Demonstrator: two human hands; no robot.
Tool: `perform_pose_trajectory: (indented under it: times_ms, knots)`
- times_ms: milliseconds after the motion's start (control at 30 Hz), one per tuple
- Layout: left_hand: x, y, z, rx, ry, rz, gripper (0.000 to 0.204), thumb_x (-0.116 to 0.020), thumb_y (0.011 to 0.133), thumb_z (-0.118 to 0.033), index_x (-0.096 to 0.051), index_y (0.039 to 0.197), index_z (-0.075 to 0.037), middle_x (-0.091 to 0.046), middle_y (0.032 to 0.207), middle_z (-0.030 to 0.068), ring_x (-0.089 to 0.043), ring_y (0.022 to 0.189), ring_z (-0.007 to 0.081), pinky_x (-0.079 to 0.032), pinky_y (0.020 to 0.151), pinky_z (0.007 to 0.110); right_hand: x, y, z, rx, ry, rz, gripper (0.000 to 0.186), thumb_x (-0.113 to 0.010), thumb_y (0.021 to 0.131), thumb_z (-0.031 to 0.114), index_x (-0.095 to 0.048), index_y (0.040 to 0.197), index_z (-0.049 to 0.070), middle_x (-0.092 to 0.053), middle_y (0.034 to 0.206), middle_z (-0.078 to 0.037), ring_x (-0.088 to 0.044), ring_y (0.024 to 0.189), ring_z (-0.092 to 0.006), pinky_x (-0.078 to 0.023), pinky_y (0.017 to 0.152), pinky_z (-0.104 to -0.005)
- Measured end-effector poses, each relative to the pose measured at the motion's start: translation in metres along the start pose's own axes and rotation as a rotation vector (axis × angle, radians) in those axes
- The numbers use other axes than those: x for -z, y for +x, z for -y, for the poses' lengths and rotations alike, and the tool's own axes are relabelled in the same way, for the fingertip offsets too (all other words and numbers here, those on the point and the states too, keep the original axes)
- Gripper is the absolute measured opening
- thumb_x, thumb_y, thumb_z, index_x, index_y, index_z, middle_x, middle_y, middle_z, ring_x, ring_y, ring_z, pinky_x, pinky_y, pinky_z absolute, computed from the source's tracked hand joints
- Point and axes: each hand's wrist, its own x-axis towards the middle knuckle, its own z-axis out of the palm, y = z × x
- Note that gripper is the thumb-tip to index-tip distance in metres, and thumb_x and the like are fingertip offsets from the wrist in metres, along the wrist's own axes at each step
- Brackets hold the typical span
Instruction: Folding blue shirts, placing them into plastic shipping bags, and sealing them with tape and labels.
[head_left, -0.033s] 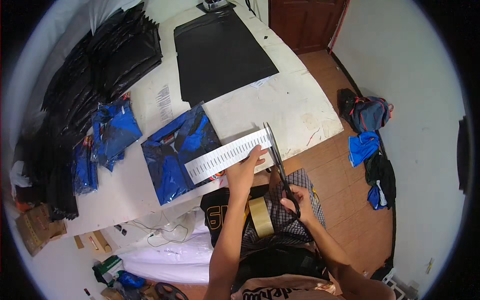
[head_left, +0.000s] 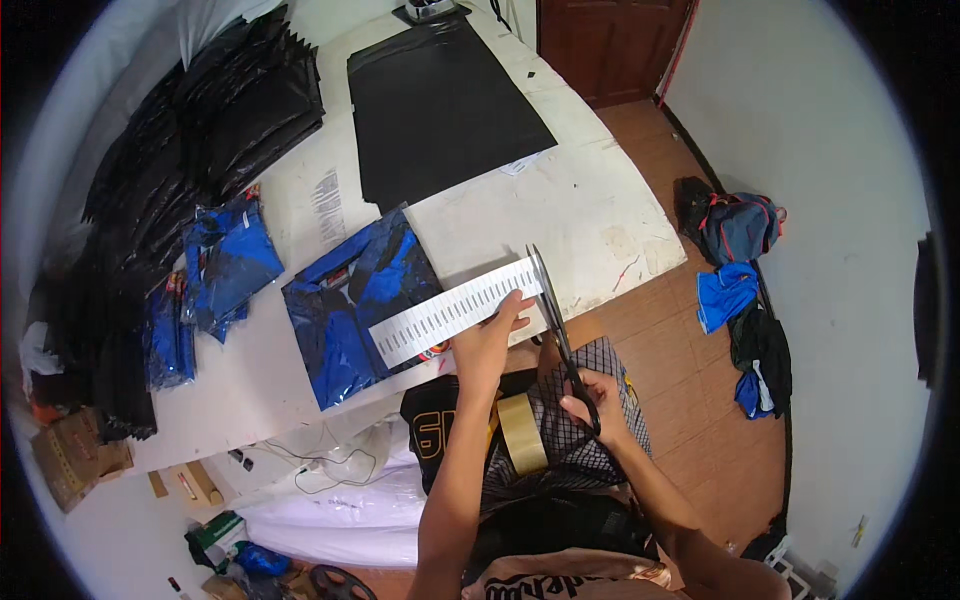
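My left hand (head_left: 485, 347) pinches a long white printed label strip (head_left: 440, 315) near its right end, thumb on top. The strip slants over a blue and black garment (head_left: 350, 300) folded in a clear plastic bag on the table. In my right hand (head_left: 597, 402) are black-handled scissors (head_left: 556, 325), their long blades pointing away from me. The blades are parted slightly at the tips and meet the strip's right end. Whether they cut into the paper I cannot tell. A roll of tan packing tape (head_left: 522, 436) rests at my lap, below my hands.
Black plastic mailing bags (head_left: 250, 100) are heaped at the far left, with smaller bagged blue garments (head_left: 232, 262) beside them. A flat black sheet (head_left: 440, 110) covers part of the white table (head_left: 610, 200). A backpack (head_left: 740, 228) and clothes (head_left: 755, 350) lie on the floor at right.
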Motion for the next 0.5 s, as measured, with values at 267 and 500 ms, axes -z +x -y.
perform_pose_trajectory:
  times_ms: [267,500]
  knots:
    - [-0.0016,-0.0007,-0.0034,0.014,0.021,0.004,0.026,-0.067,0.088,-0.003,-0.060,0.110,0.009,-0.068,0.103,0.0164,-0.071,0.089,0.0263,-0.059,0.068,0.029,-0.0008,0.0000,0.0018,-0.041,0.007,-0.021,0.028,-0.077,0.081,0.011,-0.052,0.069,0.008,-0.045,0.069,0.006,-0.039,0.065,-0.0051,-0.030,0.059,-0.0226]
    - [-0.0020,-0.0010,-0.0042,0.010,0.028,-0.004,0.026,-0.068,0.087,-0.003,-0.060,0.109,0.008,-0.068,0.103,0.0164,-0.071,0.088,0.0263,-0.058,0.068,0.029,-0.0029,0.0010,0.0041,-0.037,0.015,-0.017,0.027,-0.077,0.081,0.010,-0.052,0.070,0.008,-0.047,0.069,0.006,-0.041,0.065,-0.0048,-0.032,0.059,-0.0224]
